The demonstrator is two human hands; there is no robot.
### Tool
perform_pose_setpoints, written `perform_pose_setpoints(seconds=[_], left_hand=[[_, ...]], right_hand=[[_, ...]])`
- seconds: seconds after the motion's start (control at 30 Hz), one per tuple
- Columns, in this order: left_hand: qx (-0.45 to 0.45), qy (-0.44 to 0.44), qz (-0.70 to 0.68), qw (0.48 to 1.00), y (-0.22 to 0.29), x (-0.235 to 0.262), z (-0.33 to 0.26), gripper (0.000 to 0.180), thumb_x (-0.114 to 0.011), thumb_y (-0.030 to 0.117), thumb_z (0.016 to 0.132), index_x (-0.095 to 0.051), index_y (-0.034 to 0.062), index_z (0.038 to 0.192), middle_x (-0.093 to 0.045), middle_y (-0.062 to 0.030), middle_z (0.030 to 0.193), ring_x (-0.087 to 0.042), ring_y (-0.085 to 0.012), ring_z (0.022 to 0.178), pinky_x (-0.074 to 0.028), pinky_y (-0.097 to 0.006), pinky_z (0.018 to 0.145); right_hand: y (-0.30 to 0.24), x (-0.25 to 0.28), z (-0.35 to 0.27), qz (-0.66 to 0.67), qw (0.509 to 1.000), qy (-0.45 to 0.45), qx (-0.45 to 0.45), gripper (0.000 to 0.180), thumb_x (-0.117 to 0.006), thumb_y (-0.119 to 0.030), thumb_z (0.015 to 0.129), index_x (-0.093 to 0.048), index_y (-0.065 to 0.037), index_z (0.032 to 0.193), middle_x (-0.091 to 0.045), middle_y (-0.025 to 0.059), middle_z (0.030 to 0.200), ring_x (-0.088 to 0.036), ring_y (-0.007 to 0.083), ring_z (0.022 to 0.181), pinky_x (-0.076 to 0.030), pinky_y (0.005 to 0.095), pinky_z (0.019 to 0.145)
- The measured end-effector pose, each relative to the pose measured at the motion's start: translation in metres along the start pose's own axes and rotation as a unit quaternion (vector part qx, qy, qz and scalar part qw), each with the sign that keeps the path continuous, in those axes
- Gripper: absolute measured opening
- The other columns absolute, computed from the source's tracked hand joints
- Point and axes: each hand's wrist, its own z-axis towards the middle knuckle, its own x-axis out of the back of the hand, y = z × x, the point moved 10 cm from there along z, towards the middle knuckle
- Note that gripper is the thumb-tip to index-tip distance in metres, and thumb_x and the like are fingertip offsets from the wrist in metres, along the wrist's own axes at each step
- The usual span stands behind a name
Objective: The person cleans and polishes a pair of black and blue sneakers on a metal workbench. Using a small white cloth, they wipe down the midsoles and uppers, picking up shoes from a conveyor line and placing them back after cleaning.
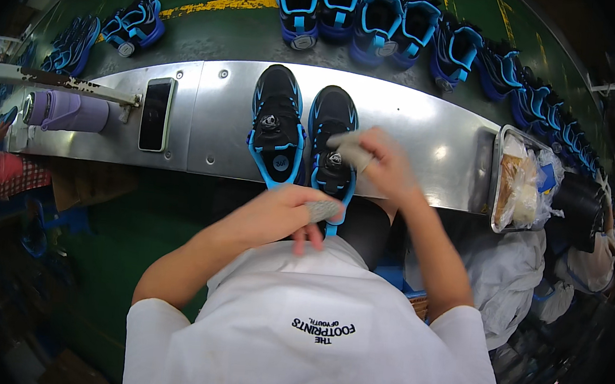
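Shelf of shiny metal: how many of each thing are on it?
Shoes: 2
Phone: 1
Purple bottle: 1
Tray: 1
Total: 5

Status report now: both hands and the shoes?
Left hand at heel of right shoe. Right hand on its dial. Left shoe alongside, untouched.

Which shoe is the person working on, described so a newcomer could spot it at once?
Find the long metal shelf across the middle. Two black-and-blue shoes sit on it side by side; it is the right shoe. Unlike its neighbour, both hands touch it: right hand on top, left hand at its near end.
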Motion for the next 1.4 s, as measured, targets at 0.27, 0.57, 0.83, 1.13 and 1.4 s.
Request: perform_pose_setpoints(seconds=[0.27, 0.57, 0.83, 1.13, 1.4], left_hand=[[-0.291, 0.389, 0.375, 0.79, 0.089, 0.111, -0.025, 0.033, -0.074, 0.008, 0.076, -0.066, 0.0074, 0.107, -0.054, -0.0034, 0.093, -0.047, -0.0131, 0.074, -0.041, -0.026, 0.067], [-0.294, 0.311, 0.296, 0.854, 0.086, 0.116, -0.006, 0.046, -0.065, 0.002, 0.08, -0.059, 0.0065, 0.125, -0.059, -0.0003, 0.105, -0.044, -0.0098, 0.08, -0.04, -0.023, 0.077], [-0.252, 0.301, 0.308, 0.867, 0.091, 0.128, 0.0, 0.042, -0.063, 0.001, 0.081, -0.058, 0.004, 0.122, -0.059, -0.001, 0.108, -0.044, -0.0097, 0.085, -0.039, -0.022, 0.08], [-0.262, 0.303, 0.319, 0.859, 0.101, 0.099, -0.013, 0.048, -0.067, 0.008, 0.082, -0.056, 0.0071, 0.129, -0.06, -0.0024, 0.11, -0.046, -0.0102, 0.088, -0.04, -0.024, 0.076], [-0.297, 0.263, 0.293, 0.87, 0.086, 0.087, 0.001, 0.048, -0.069, 0.008, 0.079, -0.056, 0.0049, 0.125, -0.057, -0.0035, 0.109, -0.048, -0.011, 0.088, -0.041, -0.025, 0.079]], right_hand=[[-0.02, -0.014, 0.131, -0.08, 0.994, 0.058, 0.053, 0.045, -0.068, -0.037, 0.086, -0.064, -0.008, 0.121, -0.061, 0.0205, 0.106, -0.059, 0.0336, 0.1, -0.049, 0.0404, 0.088], [0.038, -0.082, 0.199, -0.139, 0.99, 0.009, 0.039, 0.048, -0.068, -0.035, 0.084, -0.06, -0.011, 0.125, -0.054, 0.0219, 0.118, -0.056, 0.0381, 0.108, -0.046, 0.0421, 0.094], [0.03, -0.072, 0.205, -0.121, 0.992, 0.018, 0.009, 0.046, -0.071, -0.029, 0.083, -0.062, -0.007, 0.122, -0.052, 0.0213, 0.115, -0.057, 0.0372, 0.104, -0.047, 0.0392, 0.093], [0.011, -0.053, 0.19, -0.119, 0.991, 0.042, 0.037, 0.045, -0.073, -0.03, 0.08, -0.065, -0.005, 0.116, -0.056, 0.0192, 0.103, -0.057, 0.035, 0.098, -0.048, 0.0396, 0.087], [0.028, -0.051, 0.177, -0.121, 0.991, 0.033, 0.052, 0.038, -0.07, -0.031, 0.085, -0.067, -0.011, 0.116, -0.058, 0.0155, 0.098, -0.056, 0.0318, 0.098, -0.046, 0.0383, 0.087]])
